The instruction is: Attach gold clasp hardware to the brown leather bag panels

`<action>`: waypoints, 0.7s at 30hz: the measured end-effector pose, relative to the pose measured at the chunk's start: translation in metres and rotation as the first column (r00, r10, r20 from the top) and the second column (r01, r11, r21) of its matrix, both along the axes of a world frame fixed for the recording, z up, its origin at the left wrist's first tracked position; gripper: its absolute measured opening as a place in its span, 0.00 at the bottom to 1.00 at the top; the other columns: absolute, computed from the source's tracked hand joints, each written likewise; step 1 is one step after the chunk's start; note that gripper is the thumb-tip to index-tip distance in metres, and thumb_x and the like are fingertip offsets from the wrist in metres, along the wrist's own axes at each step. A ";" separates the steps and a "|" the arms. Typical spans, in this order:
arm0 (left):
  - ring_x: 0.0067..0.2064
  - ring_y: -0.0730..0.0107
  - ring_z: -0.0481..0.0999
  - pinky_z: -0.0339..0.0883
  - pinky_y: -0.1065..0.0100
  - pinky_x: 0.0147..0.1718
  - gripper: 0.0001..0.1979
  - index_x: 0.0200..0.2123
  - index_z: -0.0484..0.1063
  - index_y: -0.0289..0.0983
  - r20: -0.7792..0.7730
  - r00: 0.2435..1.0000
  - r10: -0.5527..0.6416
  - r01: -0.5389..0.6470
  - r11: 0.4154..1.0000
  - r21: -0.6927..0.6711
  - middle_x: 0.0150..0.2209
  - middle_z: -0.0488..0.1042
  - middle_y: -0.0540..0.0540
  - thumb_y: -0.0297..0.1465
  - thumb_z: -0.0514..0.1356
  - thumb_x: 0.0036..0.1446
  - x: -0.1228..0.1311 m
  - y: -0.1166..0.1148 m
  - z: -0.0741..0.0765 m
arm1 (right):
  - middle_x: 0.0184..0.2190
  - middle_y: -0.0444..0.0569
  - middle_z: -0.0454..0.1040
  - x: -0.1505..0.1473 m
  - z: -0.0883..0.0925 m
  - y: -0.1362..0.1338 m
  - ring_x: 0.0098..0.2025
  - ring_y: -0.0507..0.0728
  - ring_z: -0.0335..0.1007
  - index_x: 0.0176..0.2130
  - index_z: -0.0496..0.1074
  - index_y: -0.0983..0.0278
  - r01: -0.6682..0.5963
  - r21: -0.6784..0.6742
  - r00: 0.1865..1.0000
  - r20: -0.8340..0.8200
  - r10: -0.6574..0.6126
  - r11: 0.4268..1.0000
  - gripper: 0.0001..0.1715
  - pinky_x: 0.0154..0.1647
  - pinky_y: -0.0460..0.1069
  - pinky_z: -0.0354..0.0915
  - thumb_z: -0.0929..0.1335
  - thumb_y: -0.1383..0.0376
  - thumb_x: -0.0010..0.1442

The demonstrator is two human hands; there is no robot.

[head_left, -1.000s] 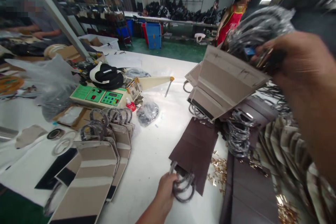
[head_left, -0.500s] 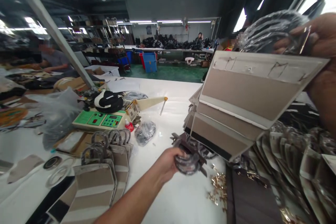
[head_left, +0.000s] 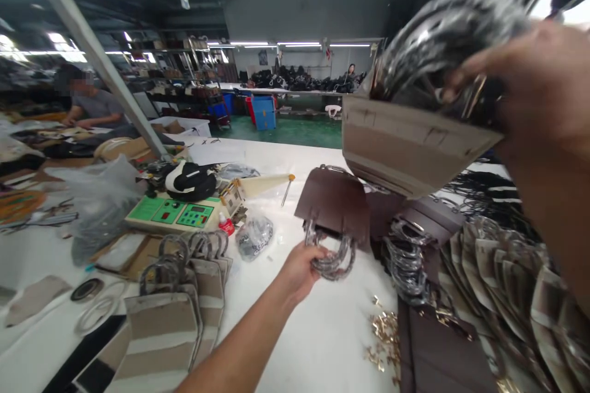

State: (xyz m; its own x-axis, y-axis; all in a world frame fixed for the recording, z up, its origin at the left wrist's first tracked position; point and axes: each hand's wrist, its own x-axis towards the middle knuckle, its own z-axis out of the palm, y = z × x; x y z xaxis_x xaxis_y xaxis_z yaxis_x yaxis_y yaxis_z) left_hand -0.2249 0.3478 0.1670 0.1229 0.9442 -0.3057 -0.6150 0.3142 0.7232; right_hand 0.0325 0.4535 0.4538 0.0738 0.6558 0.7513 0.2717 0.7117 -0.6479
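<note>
My left hand [head_left: 299,270] is closed round plastic-wrapped handles [head_left: 341,265] of a dark brown bag panel [head_left: 332,196], which lies beyond it on the white table. High at the right, my right hand [head_left: 530,80], smeared by motion, grips a bunch of wrapped handles [head_left: 456,24]. Bag panels with beige backs [head_left: 410,147] hang below them, above the table. Just under these, more brown panels [head_left: 428,215] lie with wrapped handles [head_left: 408,261] toward me. Small gold-coloured metal pieces [head_left: 385,331] are scattered to the right of my left hand.
Beige-backed bag panels [head_left: 161,319] stand at the left, and a long row of others [head_left: 502,276] at the right. A machine with a green control panel [head_left: 173,209], a plastic bag [head_left: 253,236] and tape rolls [head_left: 87,290] lie left. A person [head_left: 94,101] sits farther off.
My right hand has lifted its panels up and left, and they have tilted, uncovering brown panels on the table. The brown panel at my left hand now lies flatter, its brown face showing.
</note>
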 end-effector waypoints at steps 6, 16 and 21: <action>0.30 0.66 0.75 0.73 0.61 0.35 0.08 0.33 0.68 0.37 -0.235 0.966 0.105 -0.219 0.813 -0.539 0.28 0.70 0.46 0.22 0.60 0.48 -0.044 -0.087 -0.177 | 0.22 0.43 0.75 -0.035 -0.147 -0.012 0.21 0.50 0.67 0.34 0.74 0.70 -0.106 -0.595 0.994 -0.074 0.077 0.797 0.12 0.25 0.45 0.59 0.73 0.64 0.50; 0.31 0.60 0.77 0.73 0.58 0.35 0.09 0.37 0.67 0.39 -0.297 0.954 0.042 -0.234 0.723 -0.649 0.31 0.73 0.44 0.32 0.63 0.52 -0.067 -0.118 -0.249 | 0.21 0.43 0.73 -0.042 -0.136 0.058 0.22 0.51 0.67 0.36 0.75 0.69 -0.071 -0.656 0.967 -0.231 -0.111 0.752 0.11 0.27 0.49 0.60 0.74 0.65 0.51; 0.36 0.56 0.80 0.75 0.55 0.37 0.17 0.44 0.68 0.39 -0.312 0.949 0.032 -0.231 0.745 -0.625 0.36 0.75 0.42 0.34 0.64 0.50 -0.078 -0.123 -0.262 | 0.33 0.47 0.81 -0.067 -0.067 0.064 0.31 0.50 0.70 0.48 0.79 0.74 0.069 -0.307 0.992 -0.078 -0.098 0.949 0.25 0.36 0.57 0.58 0.72 0.63 0.52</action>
State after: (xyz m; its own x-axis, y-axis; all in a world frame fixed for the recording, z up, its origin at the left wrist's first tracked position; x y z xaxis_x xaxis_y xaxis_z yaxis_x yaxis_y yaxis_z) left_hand -0.3033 0.2249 -0.0948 -0.1663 0.5041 -0.8475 -0.5027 0.6960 0.5127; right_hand -0.0345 0.5171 0.3869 0.1970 0.8400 0.5056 0.2511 0.4553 -0.8542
